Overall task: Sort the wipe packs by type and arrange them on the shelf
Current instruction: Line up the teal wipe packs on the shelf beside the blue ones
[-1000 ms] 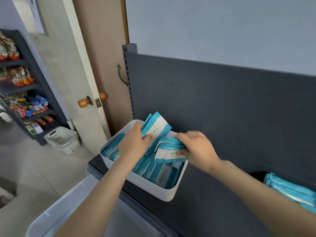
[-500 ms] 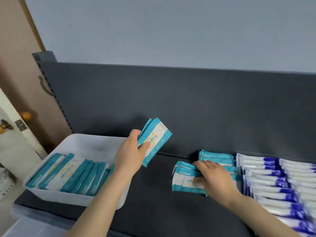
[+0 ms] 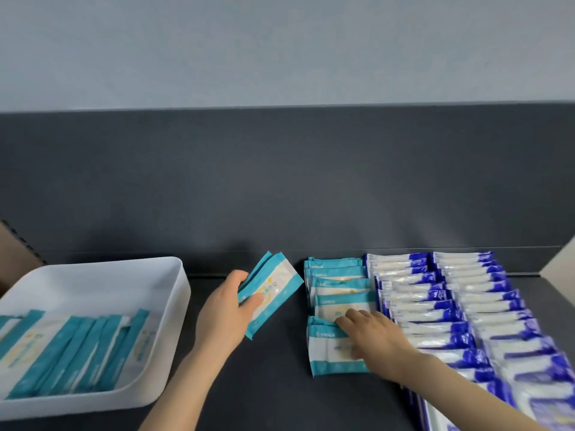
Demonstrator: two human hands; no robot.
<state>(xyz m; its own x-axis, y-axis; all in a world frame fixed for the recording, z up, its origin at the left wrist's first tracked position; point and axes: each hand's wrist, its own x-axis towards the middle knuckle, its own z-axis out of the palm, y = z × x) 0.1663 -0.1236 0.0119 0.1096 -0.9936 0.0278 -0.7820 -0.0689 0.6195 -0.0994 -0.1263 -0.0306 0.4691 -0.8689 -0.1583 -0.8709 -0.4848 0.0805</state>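
My left hand (image 3: 225,312) grips a couple of teal-and-white wipe packs (image 3: 273,286) above the dark shelf (image 3: 273,396), between the tray and the rows. My right hand (image 3: 371,340) lies with fingers spread on the front teal pack (image 3: 326,353) at the near end of a teal row (image 3: 337,281). To the right of that row lie two rows of blue-and-white wipe packs (image 3: 441,293), overlapped front to back. A white tray (image 3: 174,293) at the left holds several more teal packs (image 3: 87,349).
The shelf's dark back panel (image 3: 280,181) rises just behind the rows, with a pale wall above it. A bare strip of shelf lies between the tray and the teal row. A beige surface (image 3: 560,262) shows at the far right edge.
The view has swung right from the tray to the rows. My right hand carried teal packs out of the tray and set them at the front of the teal row. My left hand lifted packs too.
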